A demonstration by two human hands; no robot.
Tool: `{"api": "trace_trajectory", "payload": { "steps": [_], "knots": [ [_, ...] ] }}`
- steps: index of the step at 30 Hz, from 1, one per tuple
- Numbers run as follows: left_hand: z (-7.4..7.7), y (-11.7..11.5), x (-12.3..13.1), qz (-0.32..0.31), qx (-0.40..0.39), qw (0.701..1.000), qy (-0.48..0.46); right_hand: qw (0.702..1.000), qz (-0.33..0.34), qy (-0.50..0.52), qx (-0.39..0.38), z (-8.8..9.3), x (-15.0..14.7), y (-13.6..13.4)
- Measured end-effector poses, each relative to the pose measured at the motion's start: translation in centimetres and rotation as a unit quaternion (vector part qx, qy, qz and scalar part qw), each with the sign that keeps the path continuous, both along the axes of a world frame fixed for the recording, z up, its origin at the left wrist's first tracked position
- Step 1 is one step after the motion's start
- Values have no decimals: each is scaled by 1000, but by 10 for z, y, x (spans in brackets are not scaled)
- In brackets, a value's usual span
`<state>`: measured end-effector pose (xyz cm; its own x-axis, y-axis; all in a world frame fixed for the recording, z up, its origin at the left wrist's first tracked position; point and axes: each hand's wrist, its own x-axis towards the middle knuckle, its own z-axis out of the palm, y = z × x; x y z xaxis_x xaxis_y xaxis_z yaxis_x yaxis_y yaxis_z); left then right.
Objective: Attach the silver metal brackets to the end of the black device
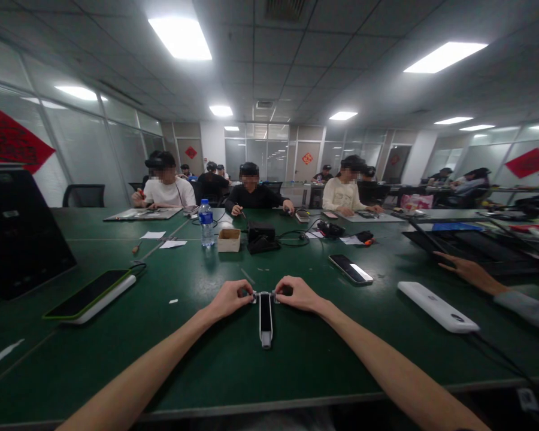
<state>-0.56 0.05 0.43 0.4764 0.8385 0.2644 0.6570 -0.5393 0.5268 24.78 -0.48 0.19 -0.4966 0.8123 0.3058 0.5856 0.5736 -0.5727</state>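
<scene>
Both my hands are closed in a pinch on the small tabs at the far end of a slim white device with a black face (265, 317), my left hand (228, 300) on one side and my right hand (299, 293) on the other. The device lies flat on a dark green table (193, 365), well in from the near edge, between my forearms. A smartphone (350, 268) sits well apart ahead and to the right, and a white power bank (438, 306) lies further right, near a co-worker's hand (469, 272). To my left is a phone in a green-edged case (87, 294). Ahead stand a water bottle (206, 224) and a cardboard box (229, 240). Beyond them, people (251, 188) sit at the table in a glass-walled office (269, 149).
</scene>
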Motion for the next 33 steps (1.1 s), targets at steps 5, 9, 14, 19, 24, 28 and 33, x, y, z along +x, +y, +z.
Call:
{"api": "trace_trajectory", "payload": {
  "steps": [5,9,14,19,24,28,33],
  "knots": [
    [2,0,1,10,-13,1000,4,1000,-1,14,10,-2,-1,1],
    [3,-1,1,9,-17,1000,-4,1000,-6,13,-4,0,-2,-1],
    [1,0,-1,1,-10,1000,3,1000,-4,12,2,-2,-1,1],
    [2,1,-3,-21,2,1000,9,1000,-12,3,-1,-3,-4,1],
    [2,0,0,-10,22,1000,8,1000,4,-18,8,2,-3,2],
    [6,-3,5,-1,-2,1000,-9,997,-28,-36,56,15,18,13],
    [10,-1,4,13,-42,999,-27,990,-104,-40,91,25,29,17]
  ]
}}
